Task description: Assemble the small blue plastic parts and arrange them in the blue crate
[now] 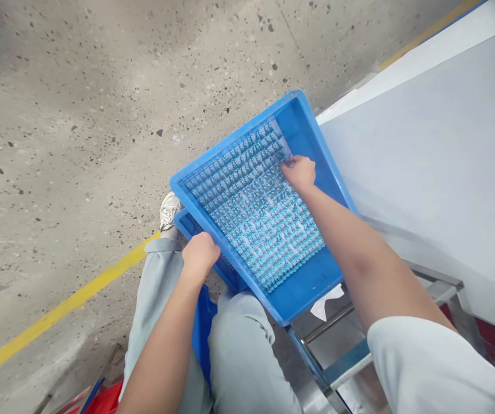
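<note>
A blue plastic bin (316,282) sits tilted in front of me. Inside it, rows of small shiny bluish-silver parts (247,201) lie packed closely on a pale sheet (282,135); their exact kind is too small to tell. My left hand (201,252) is closed over the bin's near left rim. Over the upper right edge of the rows, my right hand (299,172) has its fingers pinched together at the parts; what is between the fingertips is hidden.
Under the bin's left side is a second blue bin (187,221). A metal-framed stand (346,368) is at lower right, beside a large pale grey surface (437,149). Yellow tape (70,305) crosses the speckled floor. Something red (111,399) shows at bottom left.
</note>
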### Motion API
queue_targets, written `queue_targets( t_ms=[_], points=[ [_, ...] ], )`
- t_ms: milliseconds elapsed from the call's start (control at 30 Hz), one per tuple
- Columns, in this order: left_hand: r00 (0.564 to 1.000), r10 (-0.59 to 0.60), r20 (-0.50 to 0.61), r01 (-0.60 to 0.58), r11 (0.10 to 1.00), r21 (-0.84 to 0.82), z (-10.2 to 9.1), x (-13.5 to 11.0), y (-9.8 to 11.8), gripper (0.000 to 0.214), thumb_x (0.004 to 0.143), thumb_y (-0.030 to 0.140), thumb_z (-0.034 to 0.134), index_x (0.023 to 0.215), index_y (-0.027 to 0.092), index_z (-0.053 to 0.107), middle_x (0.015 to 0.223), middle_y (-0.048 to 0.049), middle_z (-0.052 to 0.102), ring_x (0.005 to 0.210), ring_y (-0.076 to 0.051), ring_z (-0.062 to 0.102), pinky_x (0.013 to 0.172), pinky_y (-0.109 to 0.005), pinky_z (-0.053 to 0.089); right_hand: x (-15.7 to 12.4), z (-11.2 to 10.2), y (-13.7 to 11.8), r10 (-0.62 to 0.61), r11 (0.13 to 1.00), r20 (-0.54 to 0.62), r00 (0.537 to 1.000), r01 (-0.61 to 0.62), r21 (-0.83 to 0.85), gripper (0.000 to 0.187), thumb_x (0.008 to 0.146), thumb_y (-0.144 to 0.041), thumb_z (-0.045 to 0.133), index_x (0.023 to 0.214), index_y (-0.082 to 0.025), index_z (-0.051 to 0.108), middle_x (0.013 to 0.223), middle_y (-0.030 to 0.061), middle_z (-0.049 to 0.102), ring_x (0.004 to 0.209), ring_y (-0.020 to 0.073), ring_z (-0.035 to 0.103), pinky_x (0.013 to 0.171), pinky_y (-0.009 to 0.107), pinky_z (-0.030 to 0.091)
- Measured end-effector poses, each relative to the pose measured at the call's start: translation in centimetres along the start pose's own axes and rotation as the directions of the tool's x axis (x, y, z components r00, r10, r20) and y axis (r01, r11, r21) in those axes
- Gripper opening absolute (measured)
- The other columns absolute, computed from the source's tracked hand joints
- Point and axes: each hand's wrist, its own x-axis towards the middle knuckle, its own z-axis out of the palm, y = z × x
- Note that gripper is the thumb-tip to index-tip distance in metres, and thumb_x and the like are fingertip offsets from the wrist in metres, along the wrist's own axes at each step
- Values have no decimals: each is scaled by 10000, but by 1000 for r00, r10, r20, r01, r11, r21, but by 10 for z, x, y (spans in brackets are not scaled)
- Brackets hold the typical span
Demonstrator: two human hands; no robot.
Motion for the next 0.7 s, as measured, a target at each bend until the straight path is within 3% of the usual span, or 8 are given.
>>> queue_targets(
  t_ms=[233, 467, 700],
  points=[
    [1000, 8, 4, -8, 1000, -4, 0, 0, 0, 346, 834, 238, 495, 1083, 131, 709, 1158, -227, 718, 1077, -317, 705, 842, -359, 558, 7, 2, -3, 46, 998, -16, 999, -46, 39, 391, 860, -432, 545, 1002, -148, 773, 969, 155, 751, 979, 322, 684, 875, 414, 539],
    [1000, 1, 1, -1, 1000, -2, -1, -1, 0, 344, 841, 241, 490, 1088, 141, 707, 1162, -218, 720, 1087, -297, 702, 842, -331, 552, 19, 6, -4, 91, 990, 14, 996, -92, 107, 370, 869, -404, 518, 838, -141, 777, 803, 124, 748, 848, 287, 688, 827, 370, 551],
    [1000, 12, -1, -12, 1000, 0, -1, -2, 0, 349, 841, 234, 481, 1089, 134, 705, 1152, -218, 723, 1078, -298, 705, 833, -332, 553, 12, -4, 2, 67, 996, 14, 998, -68, 56, 357, 903, -386, 495, 914, -152, 765, 880, 136, 747, 913, 299, 693, 856, 383, 532]
  ],
)
